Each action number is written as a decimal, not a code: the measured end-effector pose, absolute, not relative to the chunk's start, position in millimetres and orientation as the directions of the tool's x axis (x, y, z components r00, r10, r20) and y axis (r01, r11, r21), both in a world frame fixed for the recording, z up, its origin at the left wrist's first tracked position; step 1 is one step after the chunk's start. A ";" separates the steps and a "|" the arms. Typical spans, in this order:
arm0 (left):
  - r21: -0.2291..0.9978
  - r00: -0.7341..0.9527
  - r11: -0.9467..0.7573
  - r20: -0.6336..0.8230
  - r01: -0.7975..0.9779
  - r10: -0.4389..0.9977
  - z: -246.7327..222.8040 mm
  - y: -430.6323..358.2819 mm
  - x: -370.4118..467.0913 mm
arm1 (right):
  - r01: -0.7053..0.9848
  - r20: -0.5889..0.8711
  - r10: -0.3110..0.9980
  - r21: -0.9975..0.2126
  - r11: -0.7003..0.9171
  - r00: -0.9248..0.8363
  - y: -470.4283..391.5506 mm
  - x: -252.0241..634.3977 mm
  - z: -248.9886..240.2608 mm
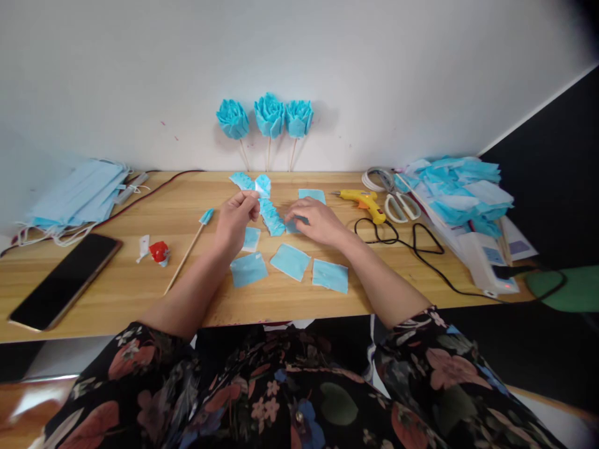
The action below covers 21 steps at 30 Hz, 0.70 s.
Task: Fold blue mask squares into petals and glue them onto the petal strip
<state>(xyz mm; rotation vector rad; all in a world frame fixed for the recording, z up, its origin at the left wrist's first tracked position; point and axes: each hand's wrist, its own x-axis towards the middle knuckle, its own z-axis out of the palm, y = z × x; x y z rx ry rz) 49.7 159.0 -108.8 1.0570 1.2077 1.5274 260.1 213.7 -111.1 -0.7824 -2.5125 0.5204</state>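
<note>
My left hand [240,215] is closed in a pinch at the lower edge of a small blue fabric piece [262,184] whose white side partly shows. Just below the pinch lies a crinkled blue strip [272,218], and another crinkled piece [241,181] lies behind it. My right hand [317,219] reaches over a blue fabric square [294,226], fingers bent but apart, tips at its edge. Nearer me are several flat blue squares [290,262]. To the left of my left hand rests a wooden stick [186,256] with a blue wrapped tip [206,216].
Three blue fabric flowers [269,116] on sticks lean against the wall. A yellow glue gun [367,201], scissors [401,207], tape roll [374,179] and black cord [421,249] lie right, beside a blue fabric pile [461,190]. Left are face masks [82,190], a phone [65,280] and a red-wrapped item [160,252].
</note>
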 end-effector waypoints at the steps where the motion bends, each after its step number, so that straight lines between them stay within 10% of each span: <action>1: 0.985 -0.234 -0.118 0.087 -0.122 0.968 -108.7 158.7 50.1 | 0.444 0.278 0.599 -0.459 0.770 -0.751 216.1 262.5 -110.8; 9: 0.996 -0.189 -0.082 0.076 -0.021 0.979 -103.3 154.0 55.9 | 0.692 0.069 0.728 -0.259 0.674 -0.682 229.1 295.1 -83.7; 16: 0.992 -0.006 -0.056 0.057 0.115 0.998 -89.1 143.8 64.6 | 0.329 0.215 0.750 -0.799 0.503 -0.625 219.6 294.2 -53.1; 21: 0.987 0.068 -0.071 0.062 0.144 0.996 -94.3 144.2 65.7 | 0.188 0.182 0.741 -0.903 0.386 -0.646 220.0 276.2 -70.9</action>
